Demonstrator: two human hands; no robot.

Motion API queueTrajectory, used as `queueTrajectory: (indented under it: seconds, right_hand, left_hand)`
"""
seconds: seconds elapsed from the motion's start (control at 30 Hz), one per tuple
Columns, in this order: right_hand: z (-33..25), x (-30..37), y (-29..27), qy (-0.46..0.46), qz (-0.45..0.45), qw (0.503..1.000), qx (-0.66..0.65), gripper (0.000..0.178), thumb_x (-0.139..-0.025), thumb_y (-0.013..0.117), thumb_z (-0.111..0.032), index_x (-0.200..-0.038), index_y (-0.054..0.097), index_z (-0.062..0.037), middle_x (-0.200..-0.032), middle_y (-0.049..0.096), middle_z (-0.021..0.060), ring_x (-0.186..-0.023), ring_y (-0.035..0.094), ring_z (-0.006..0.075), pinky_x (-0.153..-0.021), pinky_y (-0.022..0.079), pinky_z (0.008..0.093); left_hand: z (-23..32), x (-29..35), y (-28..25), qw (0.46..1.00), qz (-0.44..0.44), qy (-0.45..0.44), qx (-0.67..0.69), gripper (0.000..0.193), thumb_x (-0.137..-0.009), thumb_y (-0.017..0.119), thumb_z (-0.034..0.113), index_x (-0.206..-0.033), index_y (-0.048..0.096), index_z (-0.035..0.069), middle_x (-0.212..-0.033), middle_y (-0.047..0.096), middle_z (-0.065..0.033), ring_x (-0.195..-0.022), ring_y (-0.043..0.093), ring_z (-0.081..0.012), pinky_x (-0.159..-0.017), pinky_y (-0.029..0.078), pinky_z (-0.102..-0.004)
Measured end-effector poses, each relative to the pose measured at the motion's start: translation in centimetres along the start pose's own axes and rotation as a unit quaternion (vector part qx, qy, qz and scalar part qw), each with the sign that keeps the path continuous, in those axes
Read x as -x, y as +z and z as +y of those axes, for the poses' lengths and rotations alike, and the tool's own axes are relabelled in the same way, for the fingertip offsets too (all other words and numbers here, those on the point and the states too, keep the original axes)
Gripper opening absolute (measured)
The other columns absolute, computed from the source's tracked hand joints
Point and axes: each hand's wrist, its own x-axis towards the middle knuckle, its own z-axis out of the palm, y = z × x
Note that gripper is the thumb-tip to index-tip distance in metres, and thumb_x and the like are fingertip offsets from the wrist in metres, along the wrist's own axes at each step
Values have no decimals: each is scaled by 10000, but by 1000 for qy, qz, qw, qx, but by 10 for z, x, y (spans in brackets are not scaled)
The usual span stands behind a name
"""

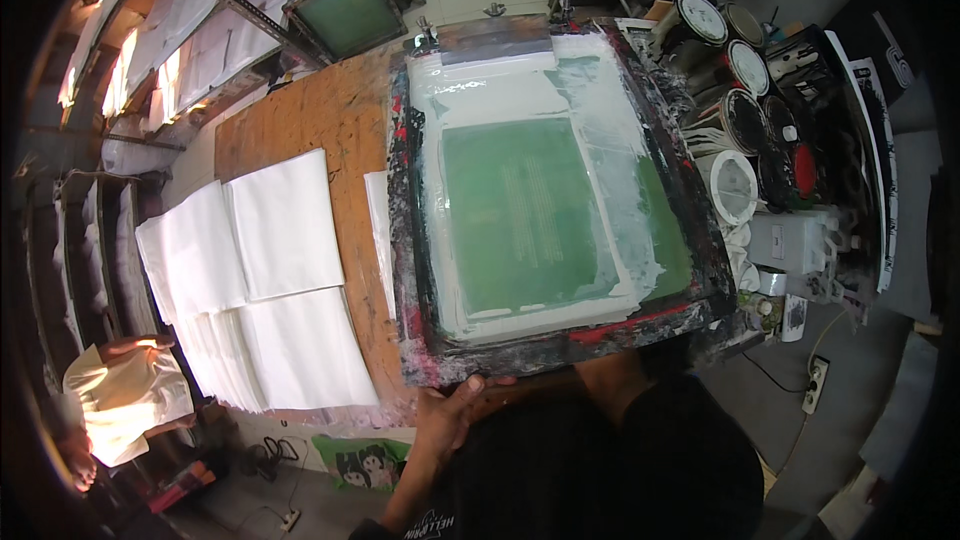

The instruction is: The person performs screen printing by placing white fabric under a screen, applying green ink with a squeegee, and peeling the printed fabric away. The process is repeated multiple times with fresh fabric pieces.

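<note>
A screen printing frame [560,333] with green mesh [525,215] is tilted over the table, its near edge by my body. White ink coats the mesh around a green rectangle with faint fine lines. My left hand [450,412] grips the frame's near left corner, thumb along the edge. My right forearm passes under the near edge; the hand itself is hidden beneath the frame. At the far end lies a squeegee [497,47] in the white ink. Part of a white sheet [379,225] shows from under the frame's left side.
Stacks of white sheets [285,225] overlap on the wooden table [300,120] to the left. Ink cans [748,68] and a plastic jug [785,242] crowd the right. Racks with white sheets [225,30] stand at far left. Another person appears to hold a sunlit sheet [130,400] at lower left.
</note>
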Motion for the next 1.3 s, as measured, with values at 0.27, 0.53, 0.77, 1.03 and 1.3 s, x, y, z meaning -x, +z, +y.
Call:
queueTrajectory:
  seconds: [0.27, 0.53, 0.77, 1.03, 1.3]
  right_hand:
    - [-3, -8, 3, 6, -8, 1000, 11, 557, -1044, 432, -505, -1398, 515, -83, -1401, 556, 151, -1261, 543, 336, -1095, 439, 510]
    - [-4, -14, 1, 4, -19, 1000, 16, 546, -1046, 431, -500, -1390, 519, -85, -1392, 560, 147, -1255, 544, 331, -1092, 441, 506]
    - [0, -24, -1, 3, -40, 999, 24, 537, -1047, 431, -495, -1384, 523, -87, -1385, 563, 143, -1250, 546, 327, -1089, 442, 503]
    - [-14, 18, -7, -30, -38, 999, 10, 527, -1049, 430, -490, -1377, 526, -90, -1376, 566, 139, -1245, 547, 323, -1086, 444, 499]
    - [-5, 11, -14, -32, -36, 999, 3, 517, -1050, 430, -485, -1370, 530, -92, -1368, 569, 135, -1239, 549, 318, -1082, 446, 495]
  left_hand:
    - [-2, 4, -10, 998, -23, -32, -48, 574, -949, 714, 139, -1393, 429, -87, -1286, 608, -213, -1113, 664, -364, -953, 563, -584]
    - [-9, -1, -8, 998, -40, -12, -42, 550, -963, 705, 180, -1345, 442, -115, -1235, 621, -230, -1014, 705, -361, -975, 540, -573]
    - [-18, -3, -13, 998, -31, -10, -53, 451, -984, 688, 243, -1202, 517, -113, -1144, 662, -219, -1003, 718, -345, -990, 538, -514]
    - [-27, -8, -25, 997, -23, -27, -66, 354, -1002, 665, 243, -1112, 585, -84, -1085, 693, -244, -968, 736, -350, -948, 566, -479]
    - [-23, -6, -19, 998, -6, -24, -51, 311, -1003, 650, 160, -1121, 596, -123, -1044, 704, -255, -930, 739, -338, -944, 565, -470]
